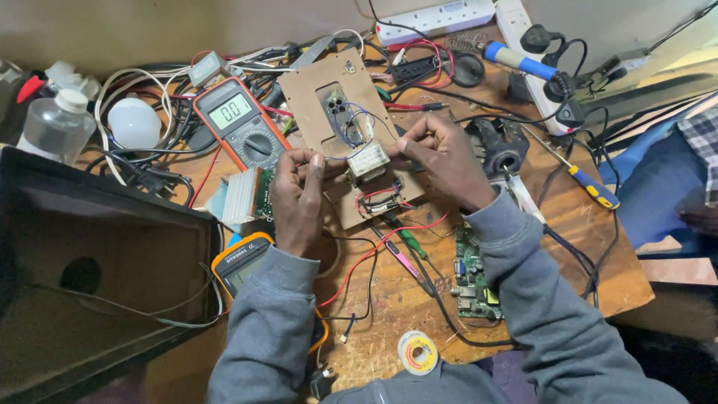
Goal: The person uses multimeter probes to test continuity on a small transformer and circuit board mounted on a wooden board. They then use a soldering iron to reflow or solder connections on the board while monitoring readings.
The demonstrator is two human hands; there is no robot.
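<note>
Head view: the left hand (298,196) and the right hand (446,161) are both pinched on thin wires at either side of a small metal-framed transformer (367,161), which sits on a brown fibreboard panel (318,88) near the middle of a cluttered wooden workbench (598,258). At ten o'clock from the transformer lies an orange-cased digital multimeter (241,121), at five o'clock a green circuit board (473,277), and at six o'clock, near the bench edge, a small reel of solder wire (417,352). A blue-handled soldering iron (516,60) rests at one o'clock, and a dark open speaker box (97,269) stands at eight o'clock.
</note>
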